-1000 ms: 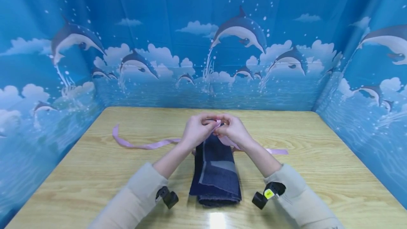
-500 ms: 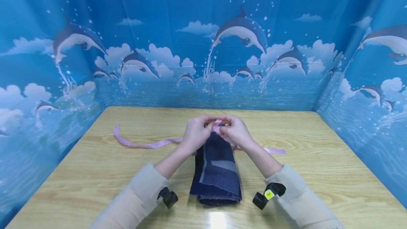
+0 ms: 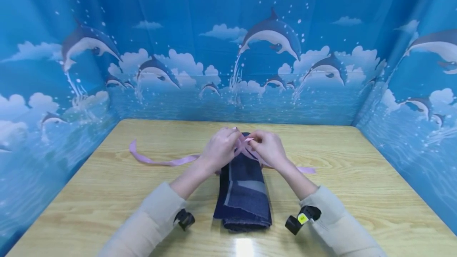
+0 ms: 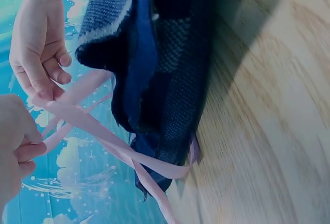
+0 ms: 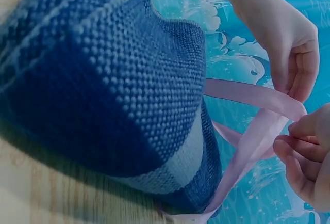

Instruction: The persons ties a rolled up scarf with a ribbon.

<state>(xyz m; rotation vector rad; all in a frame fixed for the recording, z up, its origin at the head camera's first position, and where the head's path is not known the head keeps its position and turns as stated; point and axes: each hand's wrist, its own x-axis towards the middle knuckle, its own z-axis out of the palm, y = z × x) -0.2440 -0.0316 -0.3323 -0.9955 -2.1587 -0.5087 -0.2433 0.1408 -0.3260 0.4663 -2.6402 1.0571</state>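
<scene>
A dark blue bundle of folded woven cloth [image 3: 246,199] lies lengthwise in front of me. Around its far end runs a pink ribbon [image 4: 103,133], crossed above the cloth. My left hand [image 3: 221,148] holds a part of the ribbon with curled fingers on the left of the crossing. On the right, my right hand [image 3: 269,148] pinches another part between thumb and fingertips. Both hands are raised over the cloth's far end, slightly apart. In the right wrist view the ribbon [image 5: 247,144] stretches from the cloth [image 5: 139,74] up to the fingers.
One loose ribbon tail [image 3: 168,162] trails left across the wooden table [image 3: 107,201], and a shorter end [image 3: 307,169] shows at right. A blue dolphin-print curtain [image 3: 200,50] surrounds the table's back and sides. Small black cameras sit on both sleeves.
The hands, earlier together at the fingertips, have drawn apart with ribbon in each. Ribbon loops now show between them. The right-hand ribbon end has slid slightly left; the cloth stays in place.
</scene>
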